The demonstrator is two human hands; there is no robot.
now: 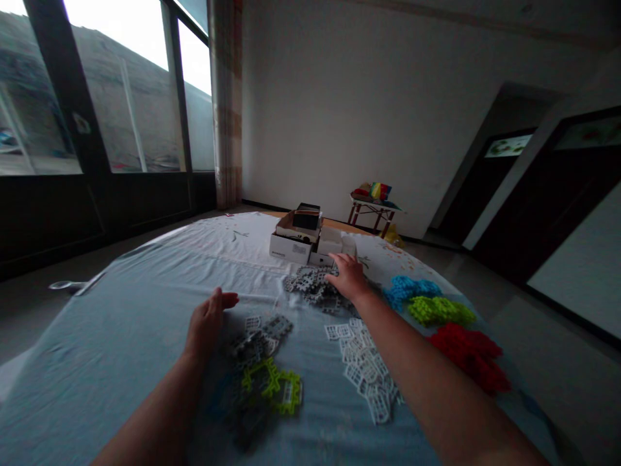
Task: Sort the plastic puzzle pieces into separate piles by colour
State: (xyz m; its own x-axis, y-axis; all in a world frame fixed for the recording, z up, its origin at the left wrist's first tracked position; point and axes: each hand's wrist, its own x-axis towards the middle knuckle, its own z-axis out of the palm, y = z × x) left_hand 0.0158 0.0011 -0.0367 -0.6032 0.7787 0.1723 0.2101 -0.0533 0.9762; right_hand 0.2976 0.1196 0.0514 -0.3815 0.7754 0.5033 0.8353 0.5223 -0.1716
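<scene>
My left hand rests on its side near the cloth, fingers stretched to the right, with nothing visible in it. Beside it lies a loose group of grey plastic building pieces, with lime-green pieces nearer to me. Over the right part of a pile of grey pieces is my right hand, its fingers apart and no piece visible in them. I cannot tell whether it touches the pile. White lattice pieces are spread out below my right forearm, which covers some of them.
Open cardboard boxes stand behind the grey pile. Blue pieces, bright green pieces and red pieces lie in heaps along the right side of the round table, which has a pale tablecloth. A small side table stands by the wall.
</scene>
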